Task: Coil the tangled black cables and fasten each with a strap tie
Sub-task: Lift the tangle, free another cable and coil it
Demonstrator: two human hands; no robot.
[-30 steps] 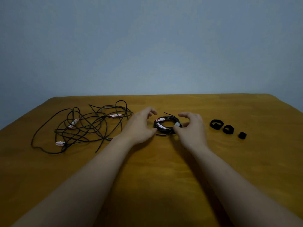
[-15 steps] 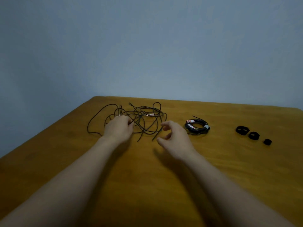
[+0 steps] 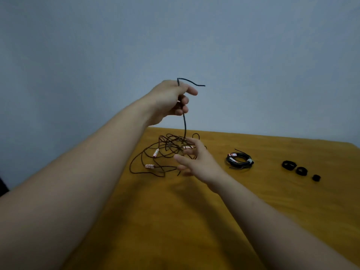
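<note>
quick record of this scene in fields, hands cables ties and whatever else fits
left hand: raised above the table, grips the lifted cable near its free end
right hand: open, fingers spread by the tangle; contact unclear
tangled cables: loose black heap on the table, pale tags on some strands
coiled cable: lies right of the tangle, apart from it
strap ties: three black ones in a row, right of the coil, no hand on them
table: wooden, yellow-brown
</note>
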